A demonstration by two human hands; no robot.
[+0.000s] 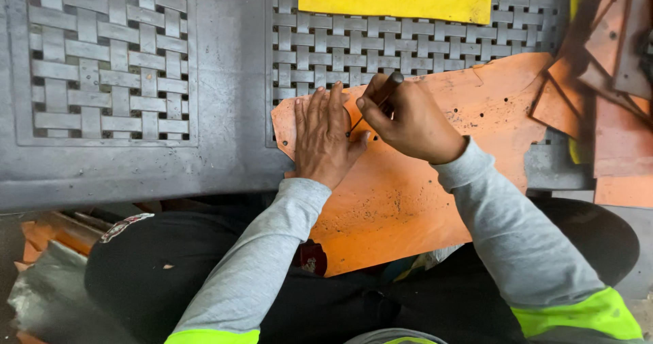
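I see the left hand [325, 140] pressed flat, fingers spread, on the orange sheet [408, 194] at table [224, 79] centre. The right hand [411, 121], at its 3 o'clock, grips a dark tool [382, 92], tip on the sheet.

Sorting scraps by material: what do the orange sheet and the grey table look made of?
Orange sheet: probably leather or stiff fibreboard, matte, with punched holes and scuffs. Grey table: looks like moulded plastic, dull finish, with a basket-weave pattern pressed into its panels.
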